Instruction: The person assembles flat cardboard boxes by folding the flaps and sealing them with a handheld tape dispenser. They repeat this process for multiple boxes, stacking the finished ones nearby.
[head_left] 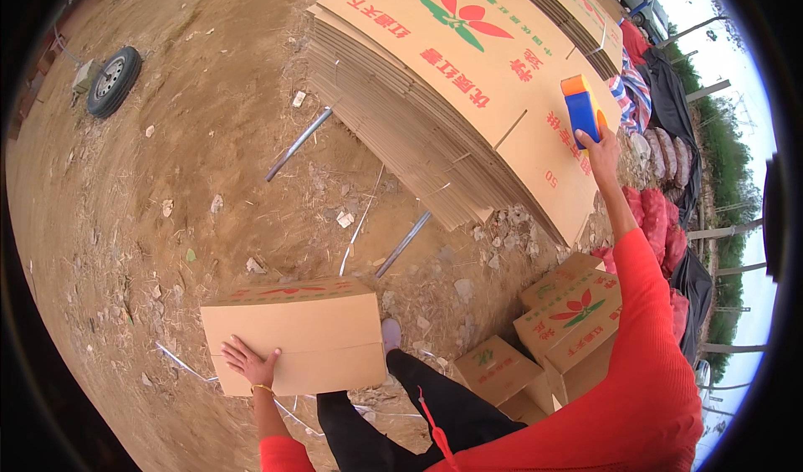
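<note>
My left hand (250,361) lies flat with spread fingers on a closed cardboard box (335,338), whose middle seam shows no tape that I can make out. At the right, my right hand (600,147) is wrapped round a blue and orange tape dispenser (579,114). The dispenser is over a tall stack of flattened cartons (468,62) printed with a red and green plant design. Whether it touches the top carton I cannot tell. My fingers hide part of its lower end.
Folded-up boxes (577,313) stand beside me at the lower right. Metal bars (299,144) jut from under the stack. Beyond lie red mesh sacks (657,221) and a dark tarp (669,95). A tyre (115,82) rests on the littered dirt ground.
</note>
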Demonstrator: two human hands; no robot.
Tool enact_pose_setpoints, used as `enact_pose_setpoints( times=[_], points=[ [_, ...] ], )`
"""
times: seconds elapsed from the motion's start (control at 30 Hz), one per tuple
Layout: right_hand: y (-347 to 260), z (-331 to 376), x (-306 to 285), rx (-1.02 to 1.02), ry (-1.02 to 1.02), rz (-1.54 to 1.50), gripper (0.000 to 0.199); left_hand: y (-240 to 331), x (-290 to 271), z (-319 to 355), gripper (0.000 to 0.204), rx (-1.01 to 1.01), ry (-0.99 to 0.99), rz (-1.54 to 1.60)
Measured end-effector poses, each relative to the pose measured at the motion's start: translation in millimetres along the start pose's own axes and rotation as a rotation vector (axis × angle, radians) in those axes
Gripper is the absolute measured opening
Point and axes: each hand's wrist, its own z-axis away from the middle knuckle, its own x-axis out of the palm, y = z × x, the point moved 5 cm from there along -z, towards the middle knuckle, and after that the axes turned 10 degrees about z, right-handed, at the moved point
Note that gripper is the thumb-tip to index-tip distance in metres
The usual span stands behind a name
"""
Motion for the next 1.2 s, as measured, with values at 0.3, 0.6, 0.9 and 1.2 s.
enact_pose_setpoints(
  times=[0.3,0.6,0.9,1.2],
  points=[
    [-148,94,-71,0.037,-0.278,-0.615,0.029,5,-2,5,0.13,0.024,0.027,0.081],
    [-303,270,-106,0.044,-0.752,-0.739,0.035,11,-7,7,0.126,0.038,0.012,0.163],
    [-356,314,-146,0.047,-0.857,-0.63,0.032,22,-9,8,0.123,-0.025,-0.087,0.263],
    [-467,360,-113,-0.143,-1.167,-0.584,0.03,23,-3,3,0.118,-0.018,-0.117,0.289]
  ],
)
